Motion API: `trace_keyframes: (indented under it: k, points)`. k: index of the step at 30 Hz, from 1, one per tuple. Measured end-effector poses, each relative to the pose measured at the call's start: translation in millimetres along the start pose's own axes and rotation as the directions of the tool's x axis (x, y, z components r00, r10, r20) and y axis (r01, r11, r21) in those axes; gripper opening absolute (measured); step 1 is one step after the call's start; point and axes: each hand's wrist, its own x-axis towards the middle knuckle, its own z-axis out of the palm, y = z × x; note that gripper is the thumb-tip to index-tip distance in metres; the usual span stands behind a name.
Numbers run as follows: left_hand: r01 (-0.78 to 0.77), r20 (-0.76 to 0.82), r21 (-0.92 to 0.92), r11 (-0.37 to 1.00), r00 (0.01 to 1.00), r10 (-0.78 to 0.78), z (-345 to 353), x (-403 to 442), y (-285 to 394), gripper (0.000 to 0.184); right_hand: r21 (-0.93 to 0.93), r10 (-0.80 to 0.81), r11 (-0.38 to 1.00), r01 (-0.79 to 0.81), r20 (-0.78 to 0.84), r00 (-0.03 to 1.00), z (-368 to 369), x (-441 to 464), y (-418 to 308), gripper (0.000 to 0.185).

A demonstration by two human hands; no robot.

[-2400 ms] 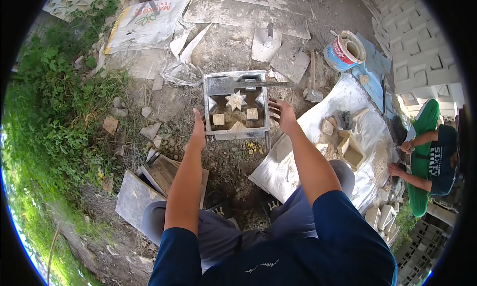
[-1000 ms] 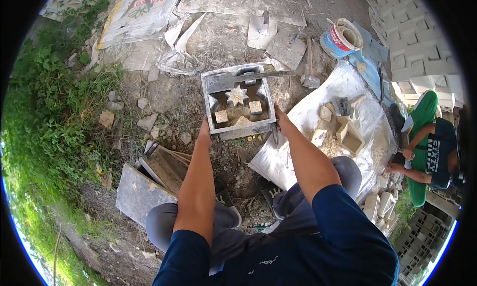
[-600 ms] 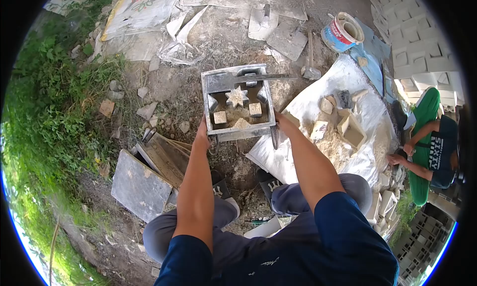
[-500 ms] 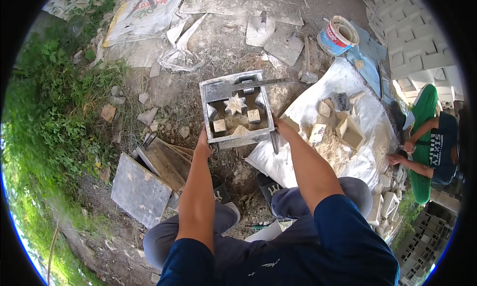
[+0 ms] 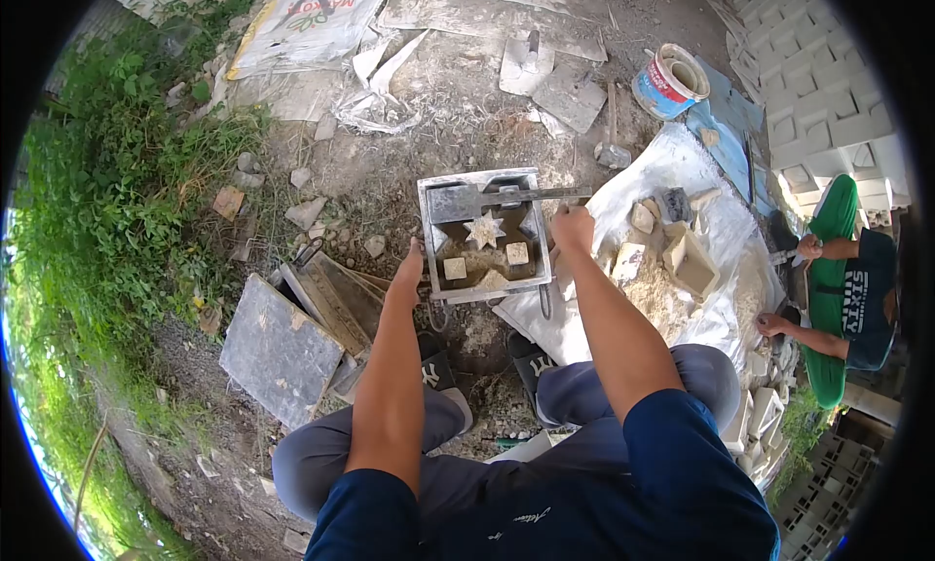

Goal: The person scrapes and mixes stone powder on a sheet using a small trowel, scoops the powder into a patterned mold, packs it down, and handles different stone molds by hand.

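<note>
A grey metal mould box (image 5: 435, 294) rests on the ground before me. Inside it stand a star-shaped block (image 5: 484, 230) and two small square blocks, with loose sandy material around them. A flat metal tool (image 5: 454, 203) lies across the box's far part, its narrow bar sticking out to the right. My left hand (image 5: 410, 267) is open beside the box's left wall, fingers stretched along it. To the right of the box, just below the bar's end, my right hand (image 5: 573, 229) has its fingers curled; what they hold, if anything, is hidden.
Grey boards (image 5: 278, 352) lean at lower left. A white sheet (image 5: 575, 298) on the right bears stones and a hollow block (image 5: 690, 260). A hammer (image 5: 612, 155) and paint bucket (image 5: 670, 82) lie farther back. Another person (image 5: 870, 298) sits at far right.
The box was held between both hands and has shifted lower and right in view. My right hand has left its side and moved up by the bar. My left hand's fingers now show.
</note>
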Motion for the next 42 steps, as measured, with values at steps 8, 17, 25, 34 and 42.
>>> trace_keyframes:
  k: [8, 17, 25, 34, 42]
  points:
    - [-0.115, -0.186, 0.308, 0.944, 0.966, 0.178, 33, -36, 41, 0.086, 0.872, 0.294, -0.049, -0.487, 0.478, 0.827, -1, 19, -18, 0.062]
    - [-0.173, -0.209, 0.403, 0.899, 0.939, 0.274, 29, -84, 43, 0.094, 0.943, -0.564, -0.206, -0.263, 0.105, 0.819, -58, -29, -103, 0.054]
    - [-0.415, -0.169, 0.568, 0.711, 0.787, 0.593, 42, -117, 42, 0.089, 0.983, -0.689, -0.070, 0.169, -0.170, 0.705, -135, -145, -138, 0.062]
    - [-0.393, -0.176, 0.594, 0.702, 0.788, 0.590, 92, -166, 18, 0.081, 0.942, -0.516, -0.124, 0.311, -0.329, 0.791, -168, -209, -89, 0.051]
    - [-0.649, 0.010, 0.646, 0.401, 0.533, 0.846, 81, -125, -17, 0.054, 0.955, -0.592, -0.027, 0.295, -0.253, 0.765, -136, -199, -70, 0.046]
